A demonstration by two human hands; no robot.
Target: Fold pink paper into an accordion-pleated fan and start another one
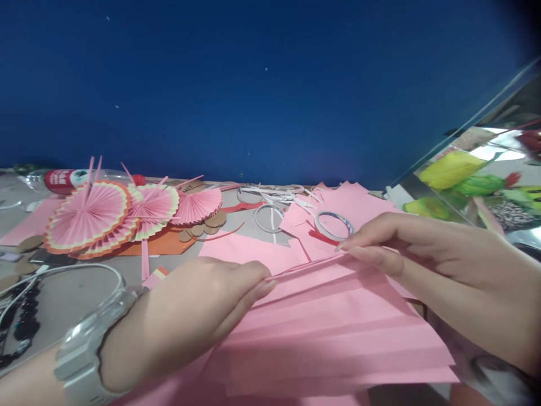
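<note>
A pink paper sheet [333, 332], creased in parallel accordion folds, lies in front of me. My left hand [198, 316], with a grey wristwatch [84, 349] on the wrist, pinches the sheet's far folded edge near the left. My right hand [406, 242] pinches the same edge further right, fingers pressed together on the fold.
Several finished pink pleated paper fans [88, 217] with yellow and orange rims lie at the left on an orange sheet [164, 243]. Tape rolls [333, 224] and white paper strips [279, 196] sit behind, on loose pink sheets [359, 203]. A red-capped bottle [63, 179] lies far left. Black beads [25, 321] and a cable are near left.
</note>
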